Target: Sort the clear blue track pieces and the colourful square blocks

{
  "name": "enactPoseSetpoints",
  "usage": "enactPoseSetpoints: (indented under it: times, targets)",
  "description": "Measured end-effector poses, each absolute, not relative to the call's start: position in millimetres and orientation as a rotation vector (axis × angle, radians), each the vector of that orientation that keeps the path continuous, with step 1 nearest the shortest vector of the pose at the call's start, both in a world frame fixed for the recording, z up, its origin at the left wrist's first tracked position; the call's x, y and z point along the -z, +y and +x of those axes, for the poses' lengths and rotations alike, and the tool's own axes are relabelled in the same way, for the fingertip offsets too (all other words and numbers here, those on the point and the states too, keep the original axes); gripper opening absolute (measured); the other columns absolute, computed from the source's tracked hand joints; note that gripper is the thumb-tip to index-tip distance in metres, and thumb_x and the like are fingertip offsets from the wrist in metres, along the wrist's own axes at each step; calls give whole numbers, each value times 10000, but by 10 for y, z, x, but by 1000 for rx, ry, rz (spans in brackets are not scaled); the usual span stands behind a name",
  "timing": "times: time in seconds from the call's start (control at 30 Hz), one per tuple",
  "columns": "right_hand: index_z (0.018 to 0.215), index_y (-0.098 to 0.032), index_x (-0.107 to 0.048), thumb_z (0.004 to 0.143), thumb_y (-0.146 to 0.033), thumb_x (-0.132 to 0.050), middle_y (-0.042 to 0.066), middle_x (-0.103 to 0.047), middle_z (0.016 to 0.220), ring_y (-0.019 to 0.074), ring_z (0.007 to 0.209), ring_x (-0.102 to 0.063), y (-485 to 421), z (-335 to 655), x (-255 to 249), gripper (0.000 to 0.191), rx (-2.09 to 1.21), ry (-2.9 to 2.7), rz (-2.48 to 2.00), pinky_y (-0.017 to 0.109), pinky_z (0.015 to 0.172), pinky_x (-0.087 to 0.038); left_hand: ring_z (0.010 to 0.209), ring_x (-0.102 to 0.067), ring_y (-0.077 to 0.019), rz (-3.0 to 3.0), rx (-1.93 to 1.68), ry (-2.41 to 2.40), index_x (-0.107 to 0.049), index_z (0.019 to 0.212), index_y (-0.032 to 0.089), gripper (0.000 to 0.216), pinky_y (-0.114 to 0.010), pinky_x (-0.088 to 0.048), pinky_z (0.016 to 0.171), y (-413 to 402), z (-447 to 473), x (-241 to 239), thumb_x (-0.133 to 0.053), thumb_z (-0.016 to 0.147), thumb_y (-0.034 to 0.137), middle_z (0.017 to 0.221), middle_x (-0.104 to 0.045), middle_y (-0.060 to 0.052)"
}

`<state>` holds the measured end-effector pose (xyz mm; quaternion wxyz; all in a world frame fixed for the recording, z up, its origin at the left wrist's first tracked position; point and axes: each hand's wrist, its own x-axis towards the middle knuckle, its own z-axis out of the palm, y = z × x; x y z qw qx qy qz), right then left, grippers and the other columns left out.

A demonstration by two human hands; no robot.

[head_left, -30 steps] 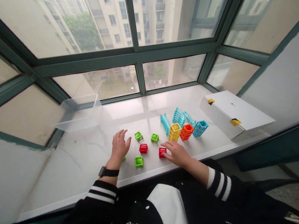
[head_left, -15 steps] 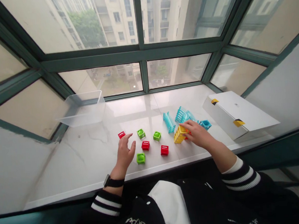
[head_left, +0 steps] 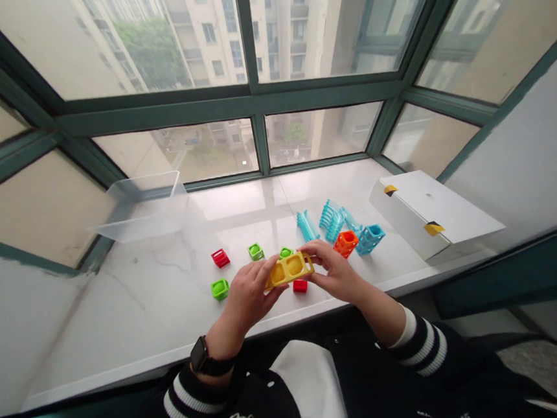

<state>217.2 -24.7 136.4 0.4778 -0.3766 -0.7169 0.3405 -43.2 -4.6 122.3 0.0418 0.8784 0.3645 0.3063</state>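
Note:
Both hands hold a long yellow toy block (head_left: 290, 270) with round hollows in its face, level above the sill's front part. My left hand (head_left: 249, 293) grips its left end between thumb and fingers. At the other end, the fingers of my right hand (head_left: 337, 272) are closed on it. A red block (head_left: 299, 286) shows partly below the yellow one, and a green block (head_left: 285, 252) peeks out behind it. Left of these lie a green block (head_left: 255, 251), a red block (head_left: 220, 258) and another green block (head_left: 220, 289).
Right of my hands stand an orange block (head_left: 345, 244) and a blue block (head_left: 370, 239). Light-blue ribbed track pieces (head_left: 331, 219) lie behind them. A clear plastic bin (head_left: 156, 213) sits back left; a white box (head_left: 435, 211) stands right. Windows border the sill (head_left: 136, 312).
My right hand has brought the yellow block left, uncovering the orange block. My left hand has moved right and taken hold of the yellow block. One green block now lies farther left.

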Motion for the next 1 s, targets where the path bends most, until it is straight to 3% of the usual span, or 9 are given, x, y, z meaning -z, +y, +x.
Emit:
enactPoseSetpoints:
  times: [0.1, 0.23, 0.37, 0.47, 0.7, 1.0]
  targets:
    - [1366, -281, -585, 949, -315, -738, 96, -628, 1268, 247, 1169, -657, -157, 1953, -1167, 446, -823, -1819, -947, 449, 1041, -582, 966, -730, -284, 2681, -760, 1272, -545, 1411, 227, 477, -397, -584, 818, -57, -625, -1072, -572, 1030, 513, 1127, -753, -115]
    - [1383, -270, -588, 904, -237, -754, 95, -658, 1252, 257, 1173, -654, -15, 1819, -1104, 508, -769, -2068, -997, 450, 1063, -540, 957, -736, -283, 2567, -509, 1492, -586, 1369, 260, 440, -359, -557, 808, -75, -868, -911, -616, 997, 493, 1089, -761, -100]
    - [1240, -236, -635, 873, -203, -770, 87, -673, 1176, 253, 1114, -661, 176, 1805, -1048, 393, -663, -2057, -1110, 422, 1011, -547, 886, -745, -274, 2258, -551, 1903, -571, 1368, 280, 443, -319, -524, 722, -50, -1137, -923, -568, 1004, 532, 1072, -773, -84]
    - [1234, -225, -599, 849, -191, -773, 85, -671, 1184, 245, 1080, -663, 382, 1841, -933, 424, -627, -1928, -1276, 415, 977, -552, 801, -733, -261, 2054, -646, 2082, -566, 1360, 281, 457, -299, -492, 668, -38, -1327, -975, -502, 1020, 580, 995, -774, -64]
    - [1191, -189, -600, 834, -156, -777, 114, -666, 1232, 246, 1135, -642, 939, 1668, -594, 400, -550, -2081, -1584, 365, 985, -503, 876, -746, -263, 1966, -680, 2013, -583, 1349, 299, 449, -304, -517, 729, -149, -1345, -920, -521, 1006, 582, 1047, -780, -57]
    - [1220, -212, -656, 870, -402, -834, 110, -768, 1165, 308, 1137, -695, 1161, 1467, -331, 437, -432, -2342, -1808, 432, 1064, -426, 948, -748, -264, 1890, -756, 1927, -576, 1372, 316, 494, -337, -553, 835, -155, -1290, -922, -520, 995, 630, 1102, -775, -50]
